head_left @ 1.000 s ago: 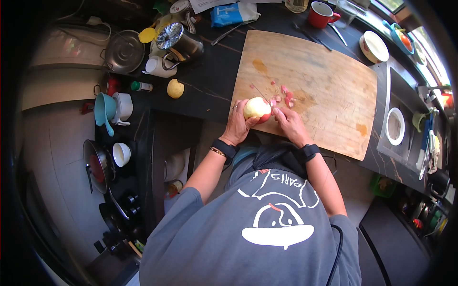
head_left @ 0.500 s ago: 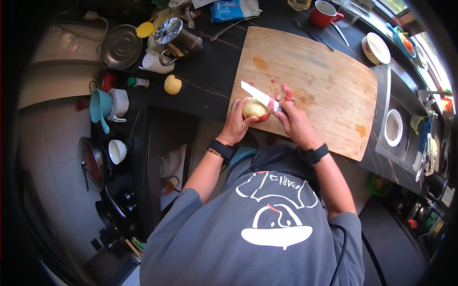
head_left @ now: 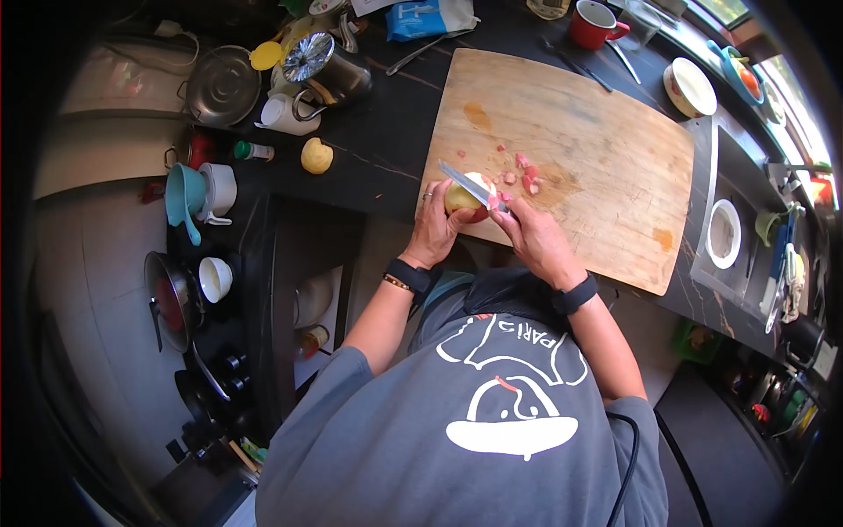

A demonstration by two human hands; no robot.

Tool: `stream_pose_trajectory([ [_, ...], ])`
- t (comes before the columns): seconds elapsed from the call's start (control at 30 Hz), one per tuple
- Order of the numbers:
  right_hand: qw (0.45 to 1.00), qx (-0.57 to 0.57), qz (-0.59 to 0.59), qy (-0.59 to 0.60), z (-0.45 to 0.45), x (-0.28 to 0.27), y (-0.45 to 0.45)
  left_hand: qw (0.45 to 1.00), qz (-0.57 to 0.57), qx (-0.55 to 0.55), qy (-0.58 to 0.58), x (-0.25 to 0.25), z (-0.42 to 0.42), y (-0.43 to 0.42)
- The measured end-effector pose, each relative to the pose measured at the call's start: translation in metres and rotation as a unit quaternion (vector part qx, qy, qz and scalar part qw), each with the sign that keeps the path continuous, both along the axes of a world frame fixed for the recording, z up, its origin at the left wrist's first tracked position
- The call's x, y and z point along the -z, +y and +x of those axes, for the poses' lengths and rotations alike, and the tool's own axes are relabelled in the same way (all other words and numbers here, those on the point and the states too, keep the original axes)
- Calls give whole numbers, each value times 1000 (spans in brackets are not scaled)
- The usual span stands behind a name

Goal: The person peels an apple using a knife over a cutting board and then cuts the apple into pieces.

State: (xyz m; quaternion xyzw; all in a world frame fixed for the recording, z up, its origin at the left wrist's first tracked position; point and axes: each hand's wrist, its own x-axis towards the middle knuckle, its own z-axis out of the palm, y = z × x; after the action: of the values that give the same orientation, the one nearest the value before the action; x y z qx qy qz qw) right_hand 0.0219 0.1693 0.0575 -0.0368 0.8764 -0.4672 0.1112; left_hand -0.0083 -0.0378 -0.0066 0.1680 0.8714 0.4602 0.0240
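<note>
Above the near left edge of the wooden cutting board (head_left: 606, 140), my left hand (head_left: 432, 230) grips a partly peeled, red-skinned potato (head_left: 458, 198). Its bared side is pale yellow, and some red skin shows underneath. My right hand (head_left: 537, 235) is closed around the handle of a knife (head_left: 467, 183). The blade lies across the top of the potato, pointing up and left. Bits of pinkish red peel (head_left: 529, 176) are scattered on the board just beyond my hands. To the left on the dark counter rests a peeled yellow potato (head_left: 317, 155).
A metal pitcher (head_left: 338, 75) and a white cup (head_left: 285, 114) stand at the back left. Beyond the board are a red mug (head_left: 594, 25), cutlery and a bowl (head_left: 691, 88). A sink (head_left: 746, 211) lies to the right; pans (head_left: 171, 299) sit lower left.
The knife has turned and shifted slightly down and left across the potato, its blade tilting edge-on. My right hand has moved a little left with it. My left hand stays nearly in place.
</note>
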Motion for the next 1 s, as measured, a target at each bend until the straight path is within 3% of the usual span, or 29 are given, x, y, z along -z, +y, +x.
stream_pose_trajectory([
  [0.6,999,24,-34,-17,-8,3,5,998,0,11,-62,-17,-8,-1],
  [0.9,998,57,-35,-11,1,12,-11,982,11,122,-144,-35,-23,-15],
  [1.0,995,94,-12,-8,2,6,-23,986,30,77,-143,-33,-18,-11],
])
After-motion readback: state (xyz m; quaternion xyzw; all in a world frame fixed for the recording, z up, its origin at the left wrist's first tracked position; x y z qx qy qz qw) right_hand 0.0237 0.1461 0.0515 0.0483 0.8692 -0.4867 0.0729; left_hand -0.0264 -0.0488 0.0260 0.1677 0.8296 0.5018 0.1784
